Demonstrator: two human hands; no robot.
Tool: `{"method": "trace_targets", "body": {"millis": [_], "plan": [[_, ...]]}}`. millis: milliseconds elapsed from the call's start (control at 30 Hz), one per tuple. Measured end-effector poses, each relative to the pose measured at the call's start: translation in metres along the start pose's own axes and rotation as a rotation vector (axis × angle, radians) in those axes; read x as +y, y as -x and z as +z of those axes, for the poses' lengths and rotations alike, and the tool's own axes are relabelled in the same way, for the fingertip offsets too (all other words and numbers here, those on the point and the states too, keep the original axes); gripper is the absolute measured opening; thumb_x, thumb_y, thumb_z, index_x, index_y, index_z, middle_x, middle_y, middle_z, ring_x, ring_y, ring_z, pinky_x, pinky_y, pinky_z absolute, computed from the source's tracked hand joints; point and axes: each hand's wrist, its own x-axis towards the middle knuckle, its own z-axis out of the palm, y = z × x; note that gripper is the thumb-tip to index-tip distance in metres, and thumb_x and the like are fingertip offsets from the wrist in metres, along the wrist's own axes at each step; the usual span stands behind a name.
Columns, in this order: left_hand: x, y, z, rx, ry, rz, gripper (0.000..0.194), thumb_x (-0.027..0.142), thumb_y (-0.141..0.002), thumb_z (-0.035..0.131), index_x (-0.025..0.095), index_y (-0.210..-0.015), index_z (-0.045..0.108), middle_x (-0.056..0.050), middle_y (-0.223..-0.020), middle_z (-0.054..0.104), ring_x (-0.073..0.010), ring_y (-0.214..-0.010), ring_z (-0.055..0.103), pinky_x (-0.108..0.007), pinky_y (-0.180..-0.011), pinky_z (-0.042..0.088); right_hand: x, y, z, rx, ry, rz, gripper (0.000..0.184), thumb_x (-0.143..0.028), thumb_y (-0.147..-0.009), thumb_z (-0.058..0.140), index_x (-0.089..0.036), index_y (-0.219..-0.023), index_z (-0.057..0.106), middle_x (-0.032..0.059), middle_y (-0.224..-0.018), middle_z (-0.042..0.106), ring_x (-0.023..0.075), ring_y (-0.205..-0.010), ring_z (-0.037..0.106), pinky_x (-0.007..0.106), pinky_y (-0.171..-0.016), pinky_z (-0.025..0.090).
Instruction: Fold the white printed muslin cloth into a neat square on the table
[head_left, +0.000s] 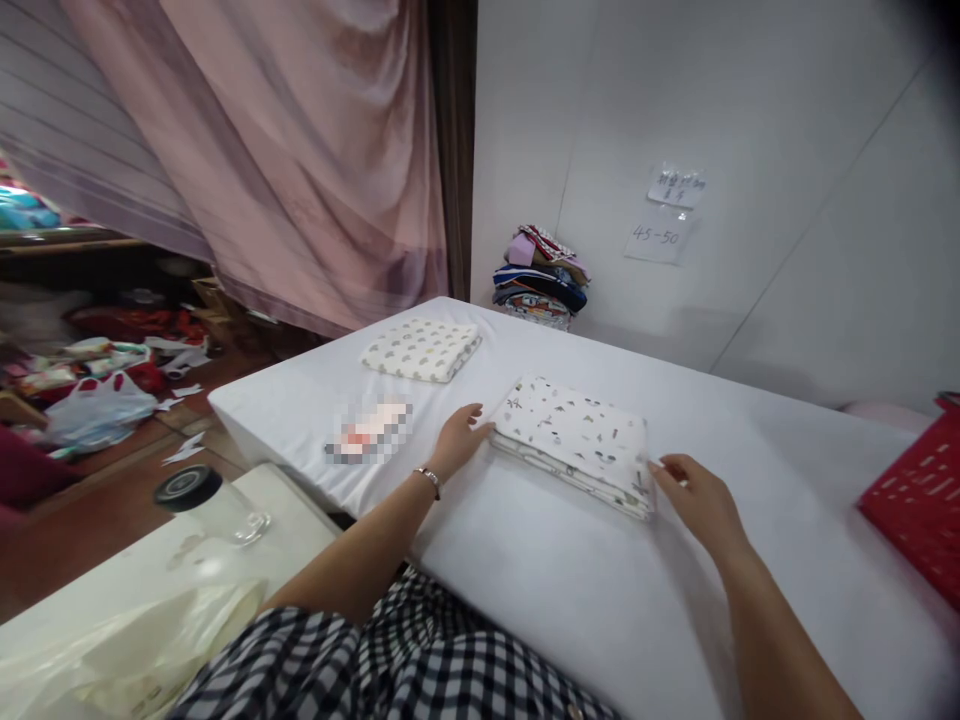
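A folded white cloth (574, 425) with small dark printed motifs lies flat in front of me, its layers showing along the near edge. My left hand (457, 440) is at its left corner, fingers bent and fingertips against the edge. At the opposite end, my right hand (697, 500) has its fingertips closed on the right edge. Some fingertips are hard to see against the fabric. Farther back on the left lies another folded cloth (421, 349), cream with grey-green shapes. A blurred-out flat object (369, 430) rests left of my left hand.
White fabric covers the table (510, 560). A red perforated basket (919, 495) stands at the right edge. On the left are a side table with a dark-lidded clear jar (217, 505) and a plastic bag (142, 650). Folded fabrics (540, 280) are stacked by the wall, near a pink curtain (322, 150).
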Motion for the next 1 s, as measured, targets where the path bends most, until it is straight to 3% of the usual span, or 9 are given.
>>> {"method": "trace_targets", "body": {"millis": [67,133,200,300,467,633,833,1000], "plan": [[0.001,-0.004,0.003,-0.035,0.068,-0.075,0.044,0.042,-0.076,0.058,0.019,-0.114,0.054,-0.004,-0.098,0.064,-0.0153,-0.085,0.06,-0.027,-0.075,0.047,-0.009,0.004,0.01,0.048,0.027,-0.236,0.038,-0.052,-0.079,0.05,-0.022,-0.1,0.061,0.0088,-0.106,0.062,0.0238,-0.097,0.056,0.034,-0.075,0.046],[0.005,-0.007,0.007,-0.054,0.094,-0.112,0.043,0.042,-0.075,0.059,0.019,-0.111,0.056,-0.003,-0.091,0.064,-0.0143,-0.08,0.06,-0.025,-0.072,0.047,-0.016,0.007,0.023,-0.037,0.048,-0.423,0.035,-0.048,-0.081,0.049,-0.023,-0.103,0.062,0.0082,-0.111,0.059,0.024,-0.103,0.052,0.036,-0.083,0.043],[0.01,-0.009,0.01,-0.055,0.092,-0.128,0.04,0.04,-0.074,0.059,0.019,-0.107,0.058,-0.002,-0.085,0.063,-0.0139,-0.075,0.059,-0.024,-0.068,0.045,-0.02,0.008,0.034,-0.108,0.092,-0.503,0.031,-0.043,-0.083,0.049,-0.023,-0.101,0.065,0.0079,-0.107,0.061,0.0242,-0.102,0.051,0.038,-0.088,0.04],[0.016,-0.011,0.011,-0.063,0.094,-0.138,0.034,0.034,-0.072,0.059,0.019,-0.102,0.06,0.0,-0.079,0.061,-0.0128,-0.069,0.057,-0.024,-0.064,0.043,-0.019,0.008,0.038,-0.141,0.1,-0.482,0.031,-0.039,-0.086,0.043,-0.022,-0.094,0.067,0.0082,-0.1,0.062,0.0237,-0.097,0.053,0.039,-0.088,0.04],[0.023,-0.011,0.013,-0.074,0.141,-0.136,0.029,0.03,-0.072,0.057,0.021,-0.1,0.059,0.002,-0.076,0.059,-0.0101,-0.064,0.054,-0.02,-0.056,0.04,-0.011,0.004,0.022,-0.105,0.035,-0.441,0.032,-0.041,-0.087,0.041,-0.023,-0.092,0.067,0.0076,-0.099,0.062,0.0229,-0.096,0.053,0.035,-0.084,0.042],[0.022,-0.007,0.019,-0.122,0.062,-0.178,0.022,0.02,-0.066,0.06,0.018,-0.088,0.061,0.003,-0.068,0.059,-0.0106,-0.061,0.053,-0.021,-0.055,0.037,-0.006,0.002,0.017,-0.257,0.094,-0.407,0.029,-0.041,-0.084,0.044,-0.026,-0.084,0.069,0.0051,-0.091,0.061,0.0217,-0.089,0.054,0.032,-0.074,0.043],[0.022,-0.006,0.017,-0.115,0.022,-0.197,0.027,0.016,-0.067,0.055,0.02,-0.094,0.059,0.003,-0.074,0.061,-0.0111,-0.065,0.055,-0.021,-0.056,0.037,-0.015,0.007,0.018,-0.291,0.122,-0.392,0.029,-0.04,-0.084,0.043,-0.026,-0.077,0.067,0.0042,-0.087,0.059,0.0208,-0.086,0.054,0.031,-0.071,0.043],[0.021,-0.006,0.017,-0.146,-0.009,-0.23,0.029,0.017,-0.068,0.054,0.019,-0.097,0.059,0.001,-0.079,0.063,-0.0129,-0.07,0.057,-0.022,-0.06,0.039,-0.016,0.008,0.016,-0.389,0.127,-0.319,0.031,-0.046,-0.08,0.049,-0.027,-0.098,0.066,0.0044,-0.096,0.058,0.0204,-0.086,0.055,0.031,-0.072,0.044]]}}
